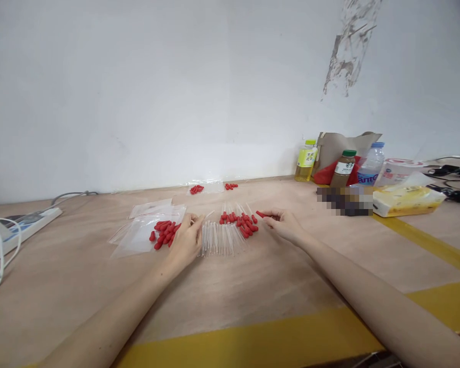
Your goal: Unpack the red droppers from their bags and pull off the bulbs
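My left hand (187,236) is closed on a thin clear glass dropper tube (210,213), whose tip points up and right. In my right hand (285,223), thumb and fingers pinch a red rubber dropper bulb (259,214). The two are apart. Between my hands lies a row of clear dropper tubes (220,240). Just behind it are several red bulbs (247,227), some apparently fitted on tubes that point to the wall. Left of my left hand, a heap of red bulbs (163,236) rests on clear plastic bags (132,241), partly hidden by the hand.
Bagged red bulbs (197,189) lie by the wall. A white power strip (30,232) with cables is at the left. At the right stand a yellow-labelled bottle (305,161), a green-capped bottle (343,168) and a tissue pack (406,197). Yellow tape (260,337) edges the table.
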Demonstrator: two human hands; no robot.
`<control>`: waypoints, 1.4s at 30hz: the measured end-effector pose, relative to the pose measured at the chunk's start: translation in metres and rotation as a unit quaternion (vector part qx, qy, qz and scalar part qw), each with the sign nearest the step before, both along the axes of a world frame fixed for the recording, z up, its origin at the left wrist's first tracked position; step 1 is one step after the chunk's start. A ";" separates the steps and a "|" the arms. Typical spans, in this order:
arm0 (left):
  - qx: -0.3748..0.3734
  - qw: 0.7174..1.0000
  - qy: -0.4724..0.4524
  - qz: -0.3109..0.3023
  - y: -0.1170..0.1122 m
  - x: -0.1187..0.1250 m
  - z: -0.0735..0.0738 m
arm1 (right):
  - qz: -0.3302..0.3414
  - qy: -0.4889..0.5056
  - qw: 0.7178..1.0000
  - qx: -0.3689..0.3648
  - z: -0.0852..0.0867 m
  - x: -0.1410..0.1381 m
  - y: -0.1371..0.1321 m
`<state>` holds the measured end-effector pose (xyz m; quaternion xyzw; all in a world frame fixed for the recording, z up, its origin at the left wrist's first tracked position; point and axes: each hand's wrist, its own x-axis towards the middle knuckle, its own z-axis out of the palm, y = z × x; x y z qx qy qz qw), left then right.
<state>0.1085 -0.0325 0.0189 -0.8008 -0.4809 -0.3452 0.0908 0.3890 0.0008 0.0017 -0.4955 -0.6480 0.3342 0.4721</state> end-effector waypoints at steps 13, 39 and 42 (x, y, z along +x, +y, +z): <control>0.024 0.994 0.037 -0.102 0.000 0.023 -0.014 | -0.039 -0.091 0.990 0.099 -0.004 -0.030 -0.007; -0.061 0.971 0.181 -0.142 -0.005 0.002 -0.006 | -0.100 -0.189 0.972 -0.099 0.000 -0.017 0.049; -0.060 0.971 0.180 -0.147 -0.004 -0.001 -0.008 | -0.092 -0.194 0.974 -0.068 0.001 -0.022 0.055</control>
